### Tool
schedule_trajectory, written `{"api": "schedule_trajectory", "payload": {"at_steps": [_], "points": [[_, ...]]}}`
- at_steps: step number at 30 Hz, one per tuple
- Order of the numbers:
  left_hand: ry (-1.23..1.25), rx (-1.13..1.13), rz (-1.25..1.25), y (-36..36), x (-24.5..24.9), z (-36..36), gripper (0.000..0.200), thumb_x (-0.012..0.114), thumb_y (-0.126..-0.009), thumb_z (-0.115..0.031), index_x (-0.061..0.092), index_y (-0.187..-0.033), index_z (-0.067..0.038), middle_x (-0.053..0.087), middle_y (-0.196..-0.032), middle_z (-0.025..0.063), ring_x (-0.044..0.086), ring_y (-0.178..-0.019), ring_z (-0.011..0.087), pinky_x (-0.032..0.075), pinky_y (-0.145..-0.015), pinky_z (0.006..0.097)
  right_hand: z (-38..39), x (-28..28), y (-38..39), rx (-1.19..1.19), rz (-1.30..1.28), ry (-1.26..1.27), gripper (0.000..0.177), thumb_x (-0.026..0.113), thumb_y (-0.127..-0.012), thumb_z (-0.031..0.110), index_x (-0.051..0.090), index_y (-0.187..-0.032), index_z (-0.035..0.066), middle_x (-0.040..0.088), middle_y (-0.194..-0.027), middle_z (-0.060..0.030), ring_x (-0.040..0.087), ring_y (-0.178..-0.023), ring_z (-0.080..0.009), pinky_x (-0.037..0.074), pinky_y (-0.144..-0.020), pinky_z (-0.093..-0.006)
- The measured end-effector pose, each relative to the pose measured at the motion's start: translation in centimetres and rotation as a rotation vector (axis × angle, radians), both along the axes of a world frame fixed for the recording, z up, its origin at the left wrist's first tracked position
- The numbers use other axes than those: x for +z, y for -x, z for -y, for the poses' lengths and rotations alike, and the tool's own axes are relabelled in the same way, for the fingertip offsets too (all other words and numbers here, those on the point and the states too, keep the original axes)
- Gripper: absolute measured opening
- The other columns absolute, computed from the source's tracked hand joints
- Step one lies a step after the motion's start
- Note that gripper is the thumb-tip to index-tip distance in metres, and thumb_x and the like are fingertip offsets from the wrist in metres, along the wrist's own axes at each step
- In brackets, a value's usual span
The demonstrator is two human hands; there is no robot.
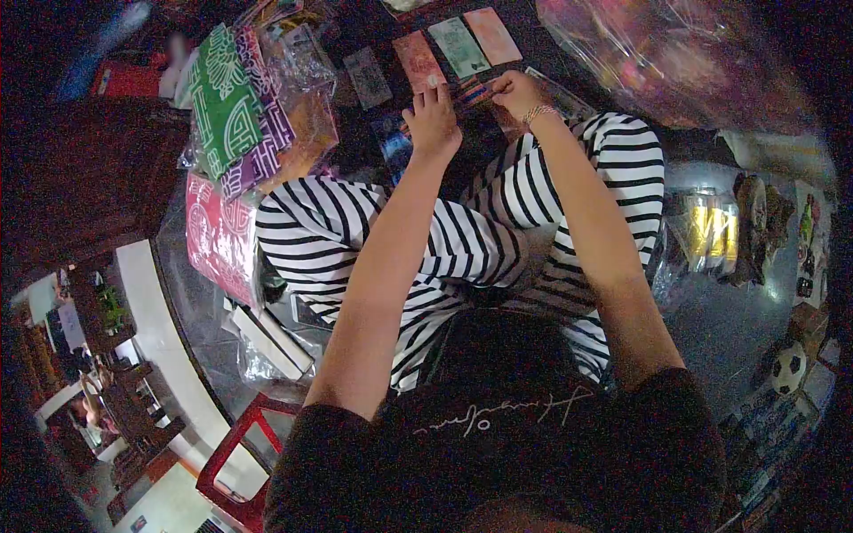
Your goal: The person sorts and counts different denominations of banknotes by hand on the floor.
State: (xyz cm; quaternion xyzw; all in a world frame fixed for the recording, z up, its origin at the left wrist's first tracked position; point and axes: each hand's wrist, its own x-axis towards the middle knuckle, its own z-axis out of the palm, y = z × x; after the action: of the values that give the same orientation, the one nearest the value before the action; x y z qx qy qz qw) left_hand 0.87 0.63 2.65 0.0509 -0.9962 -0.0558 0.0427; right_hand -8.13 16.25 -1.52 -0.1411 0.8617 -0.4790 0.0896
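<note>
My left hand (433,124) lies with its fingers spread, the tips at the lower end of a red banknote-like paper slip (416,57). Just to the right, my right hand (522,96) pinches thumb and forefinger at the edge of a dark, multicoloured slip (472,91). A green slip (458,47) and an orange-pink slip (492,35) lie side by side beyond the hands. Left of the red slip is a dull grey slip (367,77). A bluish printed paper (390,147) shows partly beside my left wrist. Fine print is too blurred to read.
Green and purple patterned packets (227,102) in clear plastic are stacked at left, above a pink packet (220,233). A large plastic-wrapped bundle (684,58) fills the upper right. Yellow-labelled cylinders (713,233) stand right of my knee, and a red frame (233,457) lower left.
</note>
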Motion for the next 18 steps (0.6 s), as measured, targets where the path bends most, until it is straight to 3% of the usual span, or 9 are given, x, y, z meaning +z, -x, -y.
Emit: {"api": "schedule_trajectory", "payload": {"at_steps": [7, 9, 16, 18], "points": [[-0.006, 0.014, 0.034, 0.1, -0.1, -0.1, 0.058, 0.052, -0.072, -0.007, 0.035, -0.127, -0.005, 0.044, -0.120, 0.0146, 0.042, -0.111, 0.0325, 0.036, -0.085, 0.0500, -0.2, 1.9, -0.5, -0.013, 0.032, -0.144, 0.016, 0.071, -0.067, 0.007, 0.060, -0.079, 0.008, 0.060, -0.076, -0.0055, 0.058, -0.072, -0.0182, 0.047, -0.067, -0.0312], [0.045, 0.006, -0.010, 0.1, -0.3, -0.1, 0.058, 0.052, -0.072, -0.007, 0.035, -0.127, -0.005, 0.045, -0.119, 0.0152, 0.042, -0.111, 0.0329, 0.036, -0.084, 0.0499, -0.3, 2.1, -0.5, 0.025, 0.050, -0.106, 0.015, 0.071, -0.065, 0.014, 0.061, -0.075, 0.010, 0.063, -0.080, -0.0062, 0.061, -0.077, -0.0223, 0.048, -0.070, -0.0342], [0.042, -0.007, 0.018, 0.2, -0.4, 0.1, 0.057, 0.054, -0.071, -0.010, 0.037, -0.126, -0.006, 0.046, -0.119, 0.0139, 0.041, -0.110, 0.0314, 0.036, -0.084, 0.0481, -0.2, 2.0, -0.5, 0.064, 0.011, -0.137, 0.017, 0.070, -0.068, 0.007, 0.059, -0.080, 0.007, 0.060, -0.073, -0.0056, 0.058, -0.071, -0.0178, 0.047, -0.065, -0.0313], [0.067, -0.010, 0.006, 0.2, -0.5, 0.1, 0.061, 0.061, -0.069, -0.012, 0.038, -0.124, -0.004, 0.045, -0.118, 0.0132, 0.040, -0.111, 0.0301, 0.035, -0.082, 0.0464, -0.1, 2.3, -0.6, 0.062, 0.055, -0.100, 0.016, 0.070, -0.068, 0.007, 0.058, -0.080, 0.007, 0.061, -0.073, -0.0060, 0.059, -0.071, -0.0180, 0.047, -0.065, -0.0315]]}}
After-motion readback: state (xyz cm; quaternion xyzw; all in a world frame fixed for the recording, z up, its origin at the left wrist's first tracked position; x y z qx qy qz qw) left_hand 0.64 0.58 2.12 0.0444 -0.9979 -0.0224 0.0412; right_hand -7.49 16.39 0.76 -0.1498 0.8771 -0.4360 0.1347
